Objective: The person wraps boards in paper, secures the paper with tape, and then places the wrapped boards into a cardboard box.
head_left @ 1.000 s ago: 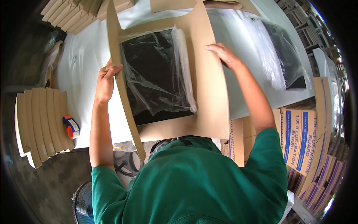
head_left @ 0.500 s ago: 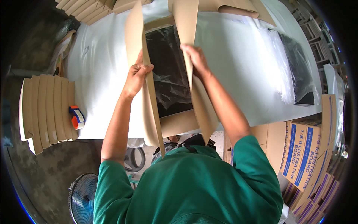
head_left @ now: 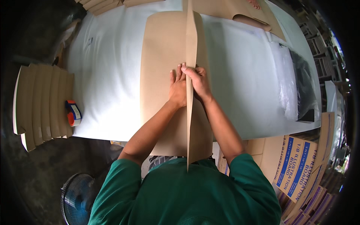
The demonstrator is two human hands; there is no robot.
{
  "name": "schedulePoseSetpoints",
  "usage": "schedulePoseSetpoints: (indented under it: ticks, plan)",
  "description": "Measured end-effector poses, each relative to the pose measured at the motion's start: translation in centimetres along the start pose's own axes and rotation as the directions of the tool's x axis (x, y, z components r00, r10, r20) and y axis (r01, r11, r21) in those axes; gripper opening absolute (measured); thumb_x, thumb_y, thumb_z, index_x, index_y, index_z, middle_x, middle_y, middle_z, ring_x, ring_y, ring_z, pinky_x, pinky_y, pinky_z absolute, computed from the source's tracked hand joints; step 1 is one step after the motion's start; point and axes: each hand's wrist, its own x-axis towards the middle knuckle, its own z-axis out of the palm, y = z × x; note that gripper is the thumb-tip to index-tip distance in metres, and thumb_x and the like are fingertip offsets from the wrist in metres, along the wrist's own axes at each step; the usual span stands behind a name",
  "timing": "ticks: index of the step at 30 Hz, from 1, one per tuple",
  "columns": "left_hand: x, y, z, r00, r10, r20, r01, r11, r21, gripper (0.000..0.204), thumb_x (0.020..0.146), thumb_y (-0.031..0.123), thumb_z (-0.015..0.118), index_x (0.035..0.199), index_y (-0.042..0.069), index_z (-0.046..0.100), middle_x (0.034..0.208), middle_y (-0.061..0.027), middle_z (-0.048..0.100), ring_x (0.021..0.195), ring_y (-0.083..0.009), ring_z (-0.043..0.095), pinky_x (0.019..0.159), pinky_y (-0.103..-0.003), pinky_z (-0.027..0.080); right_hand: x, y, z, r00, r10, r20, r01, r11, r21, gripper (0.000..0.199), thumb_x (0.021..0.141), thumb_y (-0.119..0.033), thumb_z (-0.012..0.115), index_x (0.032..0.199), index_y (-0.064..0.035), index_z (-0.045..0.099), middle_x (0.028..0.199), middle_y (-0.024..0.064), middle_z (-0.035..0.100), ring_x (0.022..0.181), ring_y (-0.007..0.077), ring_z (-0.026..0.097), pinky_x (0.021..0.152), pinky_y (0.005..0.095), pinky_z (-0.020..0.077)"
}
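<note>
A large sheet of brown wrapping paper (head_left: 162, 48) lies over the middle of the table, its left side folded down flat. Its other side rises as an upright flap (head_left: 191, 45), seen almost edge-on. My left hand (head_left: 177, 90) presses on the flattened part just left of that flap, fingers stretched out and apart. From the right, my right hand (head_left: 201, 84) grips the flap, with the thumb over its edge and the other fingers mostly behind it. The dark stack in clear plastic is hidden beneath the paper.
White sheeting (head_left: 240, 78) covers the table. Left are a tape dispenser (head_left: 73, 113) and folded brown boards (head_left: 41, 101); right, a dark plastic-wrapped stack (head_left: 305, 82) and cartons (head_left: 294, 165). A fan (head_left: 77, 197) stands lower left. Another person's hand (head_left: 255, 3) touches brown paper (head_left: 221, 9) at the far side.
The left side of the paper has come down over the dark stack, covering it. Both hands have moved together at the middle; the left has let go of its edge and flattened out.
</note>
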Motion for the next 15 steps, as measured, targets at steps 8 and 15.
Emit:
schedulePoseSetpoints:
  ticks: [8, 15]
  plan:
    - [0.6, -11.9, -7.3, 0.936, -0.275, -0.217, -0.02, 0.577, -0.816, 0.048, 0.088, 0.037, 0.049, 0.128, 0.011, 0.044, 0.139, -0.0178, 0.032, 0.129, -0.0279, 0.03, 0.106, -0.034, 0.024, -0.3, -8.2, -5.6, 0.989, 0.009, -0.146, -0.059, 0.937, -0.344, 0.019, 0.075, -0.013, 0.06, 0.062, -0.0077, 0.048, 0.059, -0.0071, 0.044, 0.053, 0.0044, 0.042, 0.054, 0.0202, 0.0365]
    - [-0.6, -16.7, -4.9, 0.89, -0.418, -0.18, -0.018, 0.363, -0.932, 0.069, 0.09, 0.054, 0.031, 0.141, 0.012, 0.012, 0.147, -0.0113, 0.008, 0.136, -0.0241, 0.007, 0.109, -0.036, 0.01, -0.2, -14.2, -4.9, 0.884, 0.441, -0.158, -0.436, 0.653, -0.619, 0.032, 0.077, -0.012, 0.057, 0.106, -0.0001, 0.056, 0.084, 0.0053, 0.06, 0.074, 0.0094, 0.056, 0.065, 0.0211, 0.0443]
